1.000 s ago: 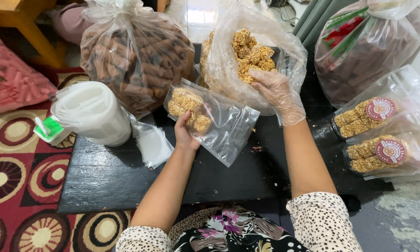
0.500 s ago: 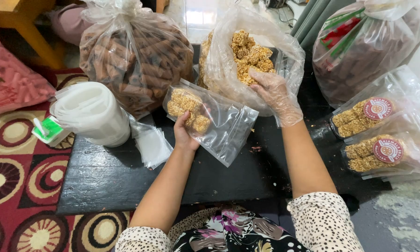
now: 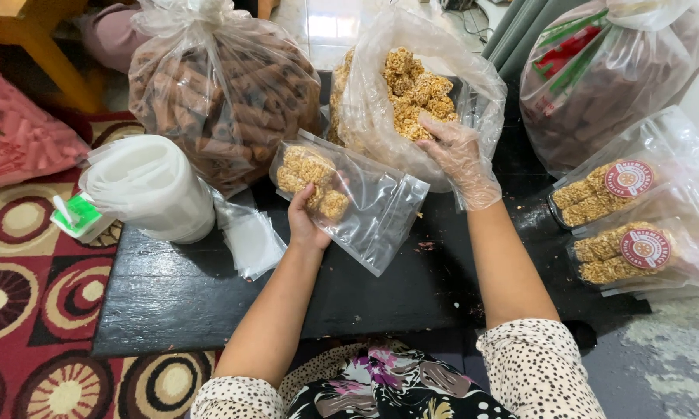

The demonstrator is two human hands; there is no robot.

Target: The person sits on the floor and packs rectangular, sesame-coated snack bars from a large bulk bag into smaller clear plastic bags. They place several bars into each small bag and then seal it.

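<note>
- Both of our hands work at centre frame: our bare left hand (image 3: 307, 225) is closed on a small clear pouch (image 3: 349, 198), thumb and fingers pinching its lower edge and tilting it toward us; our right hand (image 3: 459, 159), in a thin plastic glove, rests with loosely curled fingers on the front of the big open bag of golden puffed-rice clusters (image 3: 411, 93).
- Compared with a second ago, little has shifted: the gloved hand has slid slightly lower on the big bag, while the pouch sits where it was, with the same few clusters in its upper left corner. We judge the filling has paused between scoops, the pouch far from full.
- Whether the gloved fingers pinch a cluster or only press the plastic, we cannot tell; crinkled film hides the fingertips.
- At right of frame, two filled pouches with round red labels (image 3: 625, 206) lie on the dark low table (image 3: 209, 295).
- At left, a white roll of plastic bags (image 3: 151, 186) stands beside a loose stack of empty pouches (image 3: 248, 237).
- At upper left, a knotted bag of brown stick snacks (image 3: 217, 85) stands; at upper right, another large bag (image 3: 605, 77), its contents murky through the film and partly cut off.
</note>
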